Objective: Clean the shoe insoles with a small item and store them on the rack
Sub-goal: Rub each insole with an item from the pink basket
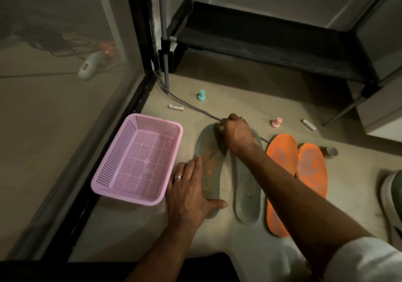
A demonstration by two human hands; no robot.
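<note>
Scrubbing the toe of the left grey insole (pixel 208 162), the right hand (pixel 236 133) pinches a small item while the left hand (pixel 191 186) presses flat on it. All four insoles lie on the floor; the rack (pixel 261 35) holds none.

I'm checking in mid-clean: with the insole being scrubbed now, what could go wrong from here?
1. The right hand works at the toe of the grey insole right beside the grey cable; it may snag.
2. The left hand pins only the heel, so the toe could buckle.
3. Loosened dirt may reach the orange insoles.
</note>
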